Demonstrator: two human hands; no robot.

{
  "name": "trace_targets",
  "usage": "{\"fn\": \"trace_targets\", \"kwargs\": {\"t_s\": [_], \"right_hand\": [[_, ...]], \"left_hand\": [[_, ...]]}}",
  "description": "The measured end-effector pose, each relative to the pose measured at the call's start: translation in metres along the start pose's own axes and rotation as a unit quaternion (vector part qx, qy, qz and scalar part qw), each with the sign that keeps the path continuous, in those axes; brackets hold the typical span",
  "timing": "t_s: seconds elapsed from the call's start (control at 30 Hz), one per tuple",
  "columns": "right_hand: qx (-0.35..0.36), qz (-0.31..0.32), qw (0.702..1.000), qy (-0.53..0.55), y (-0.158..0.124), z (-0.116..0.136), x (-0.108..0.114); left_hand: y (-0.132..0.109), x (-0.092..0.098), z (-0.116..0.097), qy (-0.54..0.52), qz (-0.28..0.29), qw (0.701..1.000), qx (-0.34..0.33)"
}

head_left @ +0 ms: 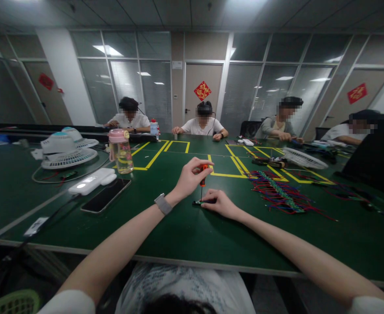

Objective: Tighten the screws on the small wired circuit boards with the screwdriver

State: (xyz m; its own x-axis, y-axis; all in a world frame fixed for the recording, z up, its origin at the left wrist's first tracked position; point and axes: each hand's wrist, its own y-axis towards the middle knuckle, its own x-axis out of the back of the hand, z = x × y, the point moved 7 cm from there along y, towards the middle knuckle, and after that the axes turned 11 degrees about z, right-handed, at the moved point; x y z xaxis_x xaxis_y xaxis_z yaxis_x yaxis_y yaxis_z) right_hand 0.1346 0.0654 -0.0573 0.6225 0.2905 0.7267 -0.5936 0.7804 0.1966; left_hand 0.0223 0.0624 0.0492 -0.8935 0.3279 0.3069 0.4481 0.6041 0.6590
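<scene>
My left hand (192, 176) is closed around the orange-and-black handle of a screwdriver (203, 181), which stands upright. Its thin shaft points down at a small dark part with some green (197, 203), perhaps a circuit board, lying on the green table (166, 231). At the right side of this part, my right hand (221, 203) pinches it with thumb and fingertips against the table. Whether the screwdriver tip sits in a screw is too small to tell.
Left of me are a phone (106, 197), a white device (89, 181), a pink-lidded bottle (121, 152) and white fan parts (67, 152). To the right lie several wired circuit boards (282, 192) and a fan grille (305, 158). Several people sit across the table.
</scene>
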Motion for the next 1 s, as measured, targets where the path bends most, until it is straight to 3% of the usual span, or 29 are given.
{"fn": "trace_targets", "kwargs": {"t_s": [0.1, 0.27, 0.53, 0.73, 0.9, 1.0], "right_hand": [[0.002, -0.002, 1.000, 0.000, 0.000, 0.000, 0.000], [-0.001, -0.001, 1.000, 0.019, 0.000, 0.002, 0.001], [-0.007, -0.004, 1.000, 0.020, 0.000, 0.002, 0.001], [-0.008, 0.000, 1.000, 0.021, 0.000, 0.001, 0.001], [-0.003, 0.004, 1.000, 0.011, 0.000, -0.002, -0.001], [0.001, 0.006, 1.000, 0.012, 0.001, -0.002, -0.001]], "left_hand": [[0.001, 0.000, -0.001, 0.001, 0.003, 1.000, 0.004], [0.004, -0.006, 0.005, -0.104, 0.047, 0.993, 0.030], [-0.001, 0.007, 0.006, 0.054, -0.030, 0.998, 0.010], [0.002, 0.000, 0.012, -0.069, 0.018, 0.997, 0.037], [-0.001, 0.003, 0.004, 0.023, -0.016, 1.000, 0.014], [-0.001, 0.000, -0.001, 0.032, -0.004, 0.999, 0.004]]}}
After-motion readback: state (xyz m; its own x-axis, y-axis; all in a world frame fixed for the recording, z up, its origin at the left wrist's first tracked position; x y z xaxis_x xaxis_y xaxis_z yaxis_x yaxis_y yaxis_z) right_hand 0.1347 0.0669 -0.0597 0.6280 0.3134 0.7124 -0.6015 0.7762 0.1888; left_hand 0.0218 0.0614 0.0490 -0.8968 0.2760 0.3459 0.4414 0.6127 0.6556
